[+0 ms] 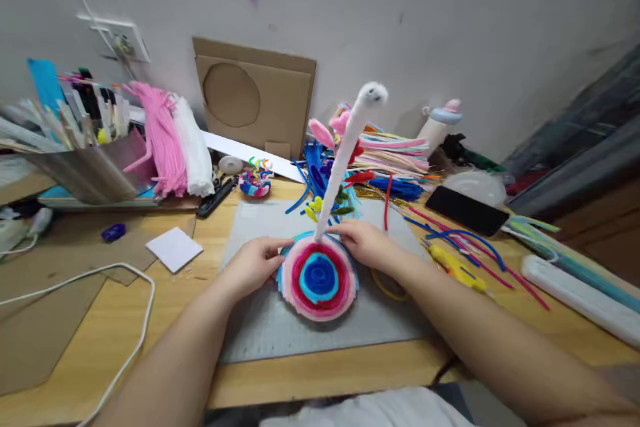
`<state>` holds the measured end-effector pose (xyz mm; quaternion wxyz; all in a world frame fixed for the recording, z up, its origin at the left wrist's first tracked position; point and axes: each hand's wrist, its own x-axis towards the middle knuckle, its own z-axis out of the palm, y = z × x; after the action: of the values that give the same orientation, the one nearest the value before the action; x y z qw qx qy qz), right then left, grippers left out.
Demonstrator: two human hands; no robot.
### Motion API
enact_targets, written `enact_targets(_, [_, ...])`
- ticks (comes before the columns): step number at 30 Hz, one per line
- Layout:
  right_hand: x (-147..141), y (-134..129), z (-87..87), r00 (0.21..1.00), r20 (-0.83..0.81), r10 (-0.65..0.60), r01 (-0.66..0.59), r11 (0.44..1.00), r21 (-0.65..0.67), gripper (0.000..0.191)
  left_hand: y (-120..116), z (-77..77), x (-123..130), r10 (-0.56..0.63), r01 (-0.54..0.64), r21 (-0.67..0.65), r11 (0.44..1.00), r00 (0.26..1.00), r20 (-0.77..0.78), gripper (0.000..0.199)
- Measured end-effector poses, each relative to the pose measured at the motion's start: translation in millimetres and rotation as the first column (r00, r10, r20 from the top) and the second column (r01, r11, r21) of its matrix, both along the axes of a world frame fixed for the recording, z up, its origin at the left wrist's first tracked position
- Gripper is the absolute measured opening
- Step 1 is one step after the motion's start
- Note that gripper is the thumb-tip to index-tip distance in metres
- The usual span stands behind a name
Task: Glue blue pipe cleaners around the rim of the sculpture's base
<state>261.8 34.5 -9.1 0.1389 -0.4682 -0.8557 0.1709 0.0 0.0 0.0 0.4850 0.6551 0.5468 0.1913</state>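
Note:
A round pipe-cleaner base (pixel 297 290) with pink, red and blue rings stands on the grey cutting mat (pixel 260 340). From its back edge rises a white fuzzy post (pixel 340 167), leaning right, its top bent over. Pink, red, yellow and green fuzzy flowers and leaves (pixel 317 207) show around the post. My left hand (pixel 256 265) grips the base's left edge, thumb and fingers closed on it. At the back right edge, my right hand (pixel 364 244) holds the same base near the post's foot; some of its fingertips are hidden.
A yellow glue gun (pixel 456 268) and a black phone (pixel 467 209) lie to the right, among loose pipe cleaners (pixel 475 247). Behind are cardboard with a round cutout (pixel 285 93) and pink pipe cleaners (pixel 167 140). A white cable (pixel 145 327) crosses the left side.

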Motion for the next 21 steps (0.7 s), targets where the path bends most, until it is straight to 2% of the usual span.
enact_targets(12, [5.8, -14.1, 3.3, 0.999, -0.027, -0.024, 0.022, 0.996, -0.083, 0.043, 0.5, -6.8, -4.4, -0.001, 0.001, -0.022, 1.0, 1.0, 0.002, 0.053])
enact_targets(21, [15.7, -48.8, 9.4, 0.986, -0.149, -0.08, 0.046, 0.974, -0.222, 0.052, -1.1, -5.1, -4.0, 0.004, -0.004, -0.021, 1.0, 1.0, -0.006, 0.053])
